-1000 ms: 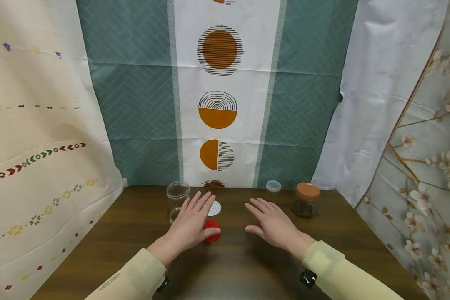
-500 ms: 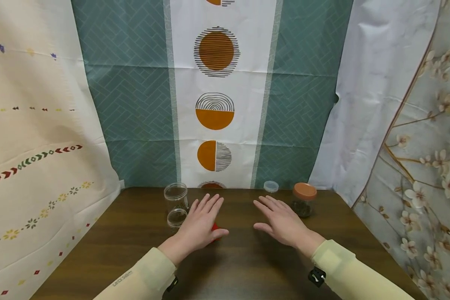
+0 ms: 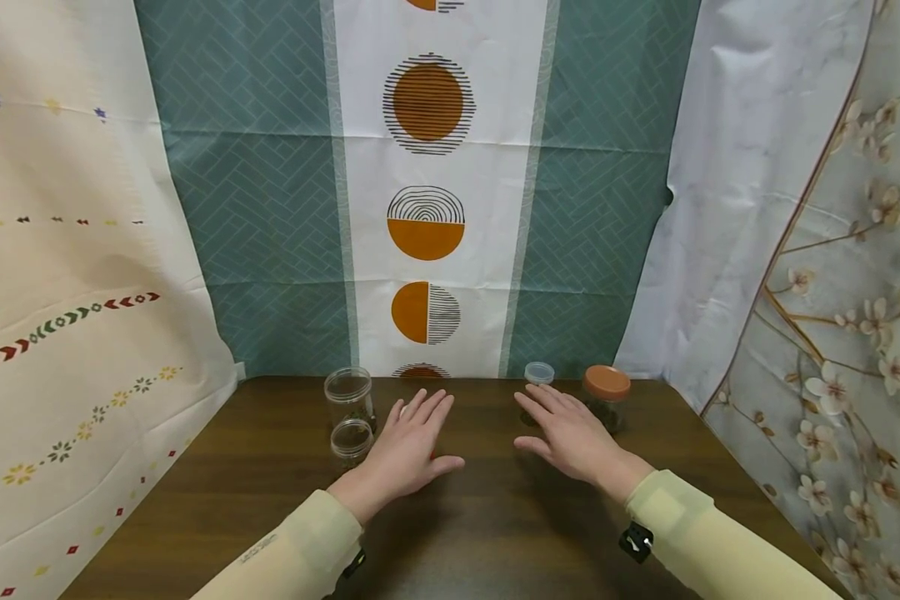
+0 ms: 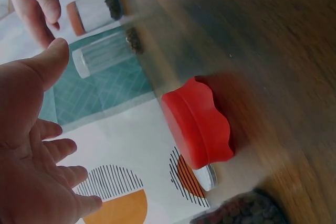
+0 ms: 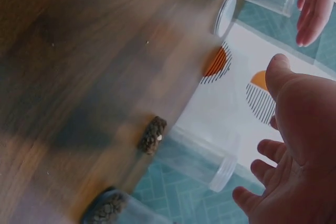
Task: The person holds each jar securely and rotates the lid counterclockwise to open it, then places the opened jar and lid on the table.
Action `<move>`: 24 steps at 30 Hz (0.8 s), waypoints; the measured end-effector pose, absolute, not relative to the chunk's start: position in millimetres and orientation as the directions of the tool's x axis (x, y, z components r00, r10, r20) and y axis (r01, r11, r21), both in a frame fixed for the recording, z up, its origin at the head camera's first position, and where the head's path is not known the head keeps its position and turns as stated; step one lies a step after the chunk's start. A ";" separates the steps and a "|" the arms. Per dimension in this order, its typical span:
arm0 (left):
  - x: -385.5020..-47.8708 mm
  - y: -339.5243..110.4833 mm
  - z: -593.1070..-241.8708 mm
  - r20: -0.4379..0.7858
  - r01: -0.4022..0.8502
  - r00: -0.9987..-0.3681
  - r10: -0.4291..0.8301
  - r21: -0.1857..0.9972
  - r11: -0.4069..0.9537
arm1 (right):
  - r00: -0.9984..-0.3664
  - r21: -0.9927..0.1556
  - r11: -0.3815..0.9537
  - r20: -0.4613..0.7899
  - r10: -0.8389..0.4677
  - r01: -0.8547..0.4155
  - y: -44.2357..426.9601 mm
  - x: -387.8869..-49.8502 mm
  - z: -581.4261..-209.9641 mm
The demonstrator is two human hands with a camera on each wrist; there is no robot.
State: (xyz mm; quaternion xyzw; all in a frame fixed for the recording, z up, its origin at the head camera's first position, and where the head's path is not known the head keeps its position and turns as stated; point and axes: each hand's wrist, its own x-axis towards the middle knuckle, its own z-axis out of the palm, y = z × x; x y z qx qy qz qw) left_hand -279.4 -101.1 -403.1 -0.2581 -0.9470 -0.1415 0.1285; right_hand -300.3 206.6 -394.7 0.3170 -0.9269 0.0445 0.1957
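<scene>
Both hands hover palm down over the wooden table, holding nothing. My left hand (image 3: 401, 454) has straight, spread fingers. It hides most of the scalloped red lid (image 4: 197, 124) and the white lid (image 4: 207, 177) beyond it. Left of that hand stand two clear jars without lids, a taller jar (image 3: 347, 398) behind a shorter jar (image 3: 352, 442). Relaxed, nearly straight fingers show on my right hand (image 3: 570, 437), in front of a narrow clear-lidded jar (image 3: 538, 373) and an orange-lidded jar (image 3: 607, 385). Dark, pebble-like bits lie at the bottom of these two jars.
The brown wooden table (image 3: 487, 542) ends at a hanging green and white cloth (image 3: 270, 208) behind the jars. A cream cloth (image 3: 82, 375) hangs at the left, a floral cloth (image 3: 832, 400) at the right.
Both hands have shifted slightly right in the head view, while the table things have drifted slightly left. The left hand now covers nearly all of the red lid. Nothing was taken hold of.
</scene>
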 end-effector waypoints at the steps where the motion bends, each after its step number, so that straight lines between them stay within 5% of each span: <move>1: -280.9 -100.0 -403.5 0.308 0.525 -0.836 0.454 0.204 0.827 | -0.721 0.042 0.794 0.393 -0.572 -0.607 207.1 -301.1 -394.5; 24: -311.9 -78.8 -399.9 0.214 0.476 -0.875 0.434 0.222 0.851 | -0.772 0.017 0.839 0.381 -0.508 -0.543 213.5 -333.7 -381.6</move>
